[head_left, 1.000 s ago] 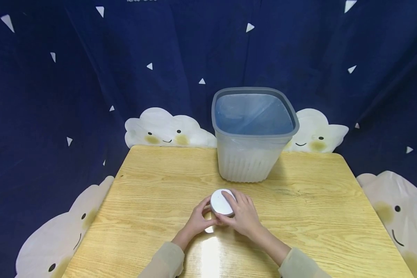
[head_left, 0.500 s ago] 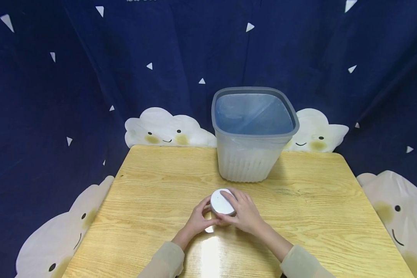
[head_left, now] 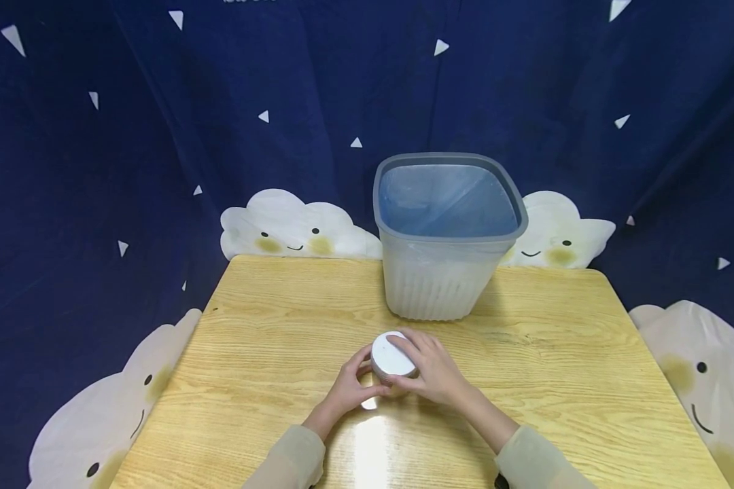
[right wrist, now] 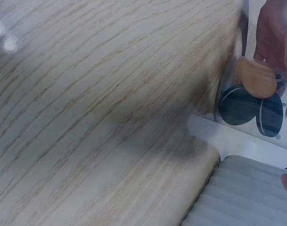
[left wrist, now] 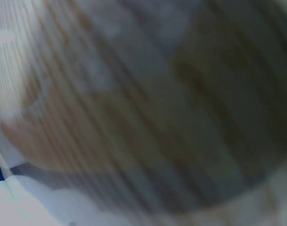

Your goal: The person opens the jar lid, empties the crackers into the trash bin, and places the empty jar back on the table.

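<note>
In the head view a small round jar with a white lid (head_left: pixel 389 354) stands over the wooden table, near the middle front. My left hand (head_left: pixel 346 389) curls round its left side, thumb below and fingers along the far side. My right hand (head_left: pixel 433 367) grips the lid from the right, with the thumb at the near rim and a finger across the top. Ridged edges show below the lid at the near side. In the right wrist view, tan and black round shapes (right wrist: pixel 255 96) show on the jar's clear side. The left wrist view is mostly blurred.
A tall translucent bin with a grey rim (head_left: pixel 449 239) stands on the table (head_left: pixel 269 326) behind the hands. A dark blue curtain (head_left: pixel 318 81) with white triangles and clouds hangs behind the table and at both sides.
My right hand has shifted slightly to the right, its thumb moving away from the left thumb, and more of the jar's near side shows. My left hand and the bin stay in place.
</note>
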Demonstrator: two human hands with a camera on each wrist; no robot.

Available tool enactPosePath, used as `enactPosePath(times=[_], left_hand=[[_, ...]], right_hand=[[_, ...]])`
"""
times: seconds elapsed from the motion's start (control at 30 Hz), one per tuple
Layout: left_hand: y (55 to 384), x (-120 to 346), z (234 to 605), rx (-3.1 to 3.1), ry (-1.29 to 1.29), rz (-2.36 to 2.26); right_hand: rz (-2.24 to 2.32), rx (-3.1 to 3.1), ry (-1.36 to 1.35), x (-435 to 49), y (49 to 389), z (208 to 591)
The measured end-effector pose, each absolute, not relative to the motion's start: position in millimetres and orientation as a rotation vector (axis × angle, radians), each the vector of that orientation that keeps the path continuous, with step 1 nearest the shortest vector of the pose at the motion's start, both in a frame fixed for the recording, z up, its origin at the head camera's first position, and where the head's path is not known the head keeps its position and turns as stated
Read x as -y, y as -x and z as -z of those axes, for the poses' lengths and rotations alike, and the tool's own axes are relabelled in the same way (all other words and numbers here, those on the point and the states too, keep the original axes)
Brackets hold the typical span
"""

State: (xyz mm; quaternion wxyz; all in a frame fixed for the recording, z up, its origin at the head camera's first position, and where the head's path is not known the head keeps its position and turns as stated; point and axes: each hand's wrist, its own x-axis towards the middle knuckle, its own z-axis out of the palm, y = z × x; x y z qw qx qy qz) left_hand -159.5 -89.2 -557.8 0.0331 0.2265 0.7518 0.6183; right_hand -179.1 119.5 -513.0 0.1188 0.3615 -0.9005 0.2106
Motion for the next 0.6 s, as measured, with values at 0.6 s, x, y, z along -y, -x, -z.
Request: enactPosePath(times=[0.6], left_hand=[[159.8, 89.2, 557.9, -2.323, -0.703, -1.887]], right_hand=[[-0.659, 2.604, -1.081, -123.4, 184.5, 510.9]])
